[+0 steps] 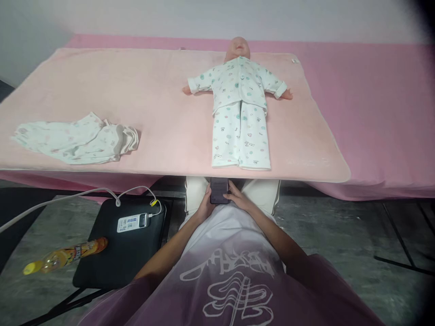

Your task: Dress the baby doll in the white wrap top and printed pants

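Note:
A dark smartphone (219,190) rests over my lap, just below the table's near edge. My left hand (205,204) is closed around its left side. My right hand (239,198) grips the right side, with the thumb reaching over the screen. Beyond the edge, a baby doll (238,47) lies on its back, arms spread out. It wears a white patterned top (239,83) and matching trousers (241,136). Neither hand touches the doll. To the left lies a loosely folded pile of white patterned baby clothes (78,139).
A pale pink blanket (163,99) covers most of the pink-draped table (374,113). On my left, a black stool (125,262) holds a white power bank (131,222) with a cable (102,190), and an orange-labelled drink bottle (68,256). Thin black metal legs (401,235) stand at right.

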`<action>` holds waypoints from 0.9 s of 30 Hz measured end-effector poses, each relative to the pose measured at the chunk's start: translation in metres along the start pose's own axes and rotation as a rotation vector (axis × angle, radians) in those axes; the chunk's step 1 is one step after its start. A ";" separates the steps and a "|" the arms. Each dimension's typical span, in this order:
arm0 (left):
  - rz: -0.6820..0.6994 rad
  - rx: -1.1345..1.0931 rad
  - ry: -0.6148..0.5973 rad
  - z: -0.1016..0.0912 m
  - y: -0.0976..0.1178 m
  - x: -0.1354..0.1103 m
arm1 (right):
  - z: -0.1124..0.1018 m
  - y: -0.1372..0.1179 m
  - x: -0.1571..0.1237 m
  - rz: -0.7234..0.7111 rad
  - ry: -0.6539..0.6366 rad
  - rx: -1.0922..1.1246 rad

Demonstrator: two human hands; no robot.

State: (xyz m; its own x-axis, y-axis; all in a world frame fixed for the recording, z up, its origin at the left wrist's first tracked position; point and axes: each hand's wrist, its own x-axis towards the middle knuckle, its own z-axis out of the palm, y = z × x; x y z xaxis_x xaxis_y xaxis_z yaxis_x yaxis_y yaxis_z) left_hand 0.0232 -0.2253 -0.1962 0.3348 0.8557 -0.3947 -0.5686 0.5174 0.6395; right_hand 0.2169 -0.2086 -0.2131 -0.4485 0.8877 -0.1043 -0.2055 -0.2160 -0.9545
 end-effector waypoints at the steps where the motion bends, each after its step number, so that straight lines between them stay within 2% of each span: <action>1: 0.001 -0.004 0.002 0.000 0.000 0.000 | 0.000 0.002 0.000 -0.002 0.003 -0.009; 10: 0.016 -0.044 0.036 -0.002 -0.003 0.004 | -0.004 0.016 -0.001 -0.005 0.010 -0.076; 21: 0.018 -0.053 0.007 -0.006 -0.004 0.001 | -0.006 0.016 -0.001 -0.019 0.003 -0.076; 27: 0.017 -0.015 -0.014 0.001 0.000 -0.003 | -0.007 0.013 -0.002 -0.007 0.000 -0.048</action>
State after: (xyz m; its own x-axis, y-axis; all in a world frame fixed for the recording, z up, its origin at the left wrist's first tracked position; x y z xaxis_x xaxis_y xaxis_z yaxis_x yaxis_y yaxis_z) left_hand 0.0227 -0.2277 -0.1943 0.3354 0.8643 -0.3748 -0.5851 0.5029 0.6362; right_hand 0.2212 -0.2105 -0.2270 -0.4471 0.8892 -0.0973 -0.1672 -0.1900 -0.9674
